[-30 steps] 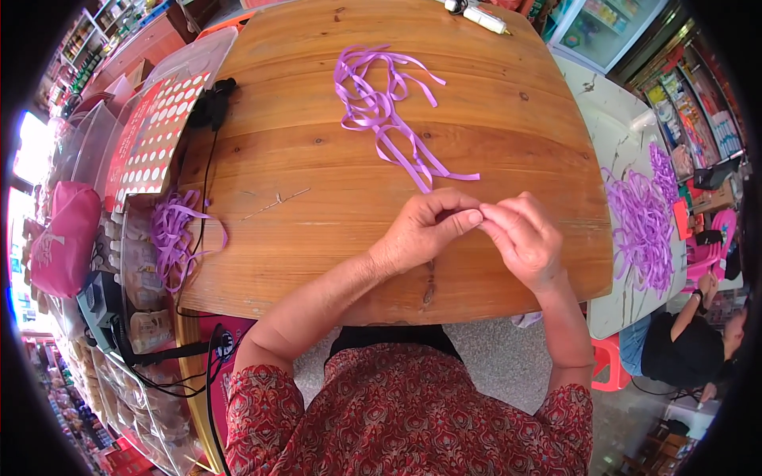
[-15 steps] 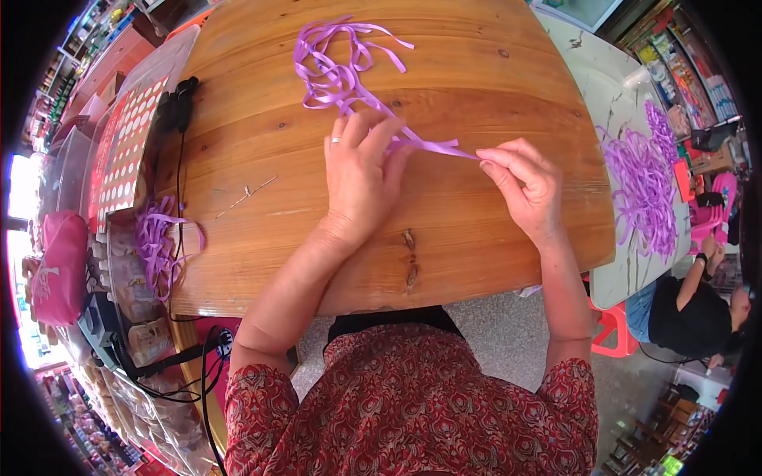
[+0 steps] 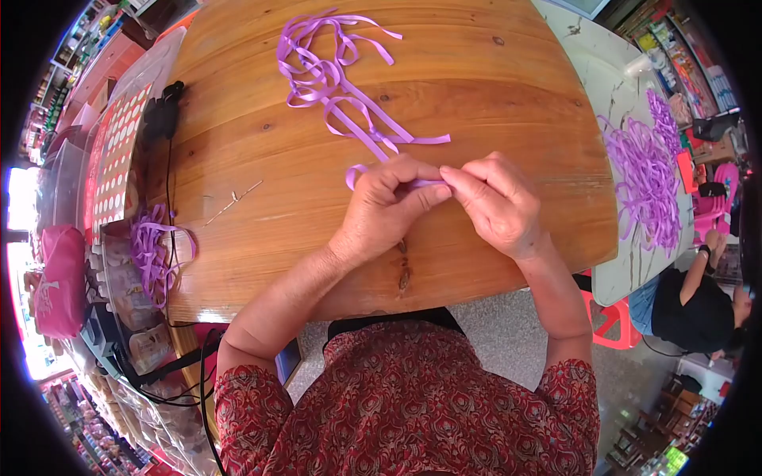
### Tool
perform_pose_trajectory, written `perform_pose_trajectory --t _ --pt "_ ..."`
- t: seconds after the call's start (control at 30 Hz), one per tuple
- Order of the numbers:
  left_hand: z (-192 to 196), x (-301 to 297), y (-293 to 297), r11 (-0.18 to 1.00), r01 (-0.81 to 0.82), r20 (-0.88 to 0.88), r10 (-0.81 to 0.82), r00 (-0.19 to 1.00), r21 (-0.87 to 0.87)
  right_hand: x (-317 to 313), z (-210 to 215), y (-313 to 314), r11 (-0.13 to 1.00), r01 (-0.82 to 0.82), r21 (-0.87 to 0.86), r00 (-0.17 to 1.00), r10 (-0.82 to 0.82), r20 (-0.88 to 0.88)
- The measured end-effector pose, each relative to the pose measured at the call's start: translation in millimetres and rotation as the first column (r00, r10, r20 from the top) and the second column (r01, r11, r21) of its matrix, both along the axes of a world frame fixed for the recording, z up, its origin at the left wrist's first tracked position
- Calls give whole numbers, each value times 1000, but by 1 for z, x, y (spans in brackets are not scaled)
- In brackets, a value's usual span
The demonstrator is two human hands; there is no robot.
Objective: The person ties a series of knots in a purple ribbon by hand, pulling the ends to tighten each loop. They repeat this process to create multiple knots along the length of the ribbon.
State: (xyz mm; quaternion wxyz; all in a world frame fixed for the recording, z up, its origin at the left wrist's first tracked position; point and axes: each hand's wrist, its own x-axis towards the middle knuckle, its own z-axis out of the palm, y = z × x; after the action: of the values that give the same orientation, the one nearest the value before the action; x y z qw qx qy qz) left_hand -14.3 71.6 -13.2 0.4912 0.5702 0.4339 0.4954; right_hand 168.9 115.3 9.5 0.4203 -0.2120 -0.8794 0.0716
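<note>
Bare left hand (image 3: 389,198) had moved to bare right hand (image 3: 498,205), both pinching flat, glossy purple ribbon (image 3: 429,183); clear plastic bin (image 3: 119,242) held indistinct pale items (image 3: 131,317).

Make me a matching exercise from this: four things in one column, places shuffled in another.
1. thin flat strip of purple ribbon
2. large tangled purple ribbon heap
3. soft pink pouch
4. broad brown wooden table

A. far left
B. pinched by left hand and right hand
C. on the white marbled table
D. beneath both hands

Pairs: 1-B; 2-C; 3-A; 4-D.
</note>
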Motion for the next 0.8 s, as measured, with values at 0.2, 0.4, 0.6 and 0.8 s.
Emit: perform_pose_trajectory --t 0.2,0.4,0.6,0.8 --pt "-1 -1 1 998 -64 94 66 993 -21 12 13 3 957 104 -270 983 -141 -122" --pt "4 2 -3 989 -137 110 142 984 -48 24 14 10 945 32 -326 961 -119 -249" --pt "2 -2 -2 974 -190 -32 195 980 122 11 17 -2 928 -37 -370 998 18 -55" --pt "7 -2 -2 980 -170 -91 179 980 102 10 3 -1 985 31 -172 999 -30 10"
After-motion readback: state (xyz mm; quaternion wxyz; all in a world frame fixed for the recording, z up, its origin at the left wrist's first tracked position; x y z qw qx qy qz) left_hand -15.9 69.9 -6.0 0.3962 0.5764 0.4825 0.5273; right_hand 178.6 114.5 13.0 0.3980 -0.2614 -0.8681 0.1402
